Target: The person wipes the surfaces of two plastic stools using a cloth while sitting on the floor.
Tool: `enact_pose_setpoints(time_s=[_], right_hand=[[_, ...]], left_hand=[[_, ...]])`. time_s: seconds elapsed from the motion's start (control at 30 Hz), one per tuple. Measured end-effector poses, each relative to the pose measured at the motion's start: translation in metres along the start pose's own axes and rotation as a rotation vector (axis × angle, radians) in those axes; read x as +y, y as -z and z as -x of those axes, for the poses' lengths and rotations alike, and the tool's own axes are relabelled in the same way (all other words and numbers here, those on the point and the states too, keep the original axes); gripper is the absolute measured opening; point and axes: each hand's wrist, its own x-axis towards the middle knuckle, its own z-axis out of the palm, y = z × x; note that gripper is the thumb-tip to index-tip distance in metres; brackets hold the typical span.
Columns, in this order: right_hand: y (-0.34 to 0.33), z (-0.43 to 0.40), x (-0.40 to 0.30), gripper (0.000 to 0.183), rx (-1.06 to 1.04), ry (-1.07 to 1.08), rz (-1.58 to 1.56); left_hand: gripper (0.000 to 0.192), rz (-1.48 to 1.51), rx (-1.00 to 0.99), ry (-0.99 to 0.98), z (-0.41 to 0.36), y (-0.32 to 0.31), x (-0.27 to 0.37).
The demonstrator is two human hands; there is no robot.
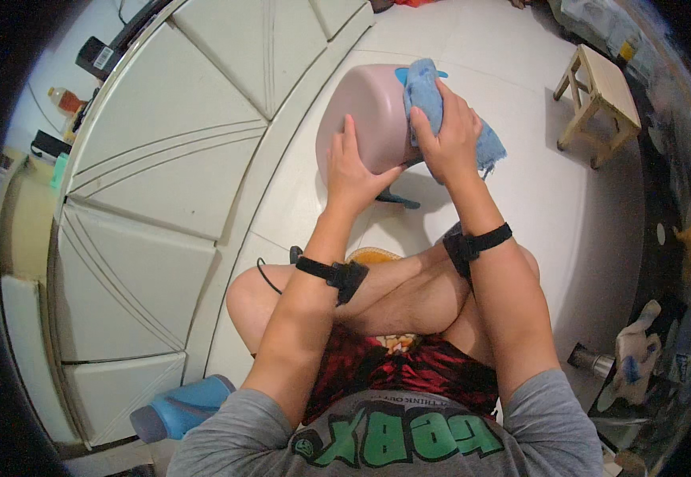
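Observation:
A rounded pale pink plastic object (360, 113), perhaps a small stool or a bin, is tilted above the floor in front of me, with blue parts at its upper right edge and underneath. My left hand (357, 173) rests spread on its near left side, fingers pointing up and thumb to the right. In my right hand (450, 134) is a blue cloth (423, 89), pressed against the object's right side. The cloth's frayed end hangs down to the right of that hand. Part of the object is hidden behind the cloth and my right hand.
White cabinets (160, 149) line the left side. A small wooden stool (611, 89) stands at the upper right. By my left elbow lies a blue bottle-like container (187, 408). My crossed legs are below my hands, with an orange round thing (374, 256) just beyond them.

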Motion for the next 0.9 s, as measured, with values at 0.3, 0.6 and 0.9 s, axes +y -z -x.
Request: enact_pose_setpoints(time_s=[0.3,0.6,0.9], right_hand=[[0.003,0.007,-0.022,0.071,-0.036,0.139,0.026],[-0.007,0.025,-0.062,0.078,-0.093,0.29,0.019],[-0.016,0.025,-0.055,0.076,-0.108,0.343,-0.036]], left_hand=[[0.12,0.056,0.021,0.072,0.017,0.005,-0.002],[0.109,0.128,0.053,0.059,0.028,0.003,-0.016],[0.112,0.262,-0.005,0.134,0.027,0.008,-0.013]])
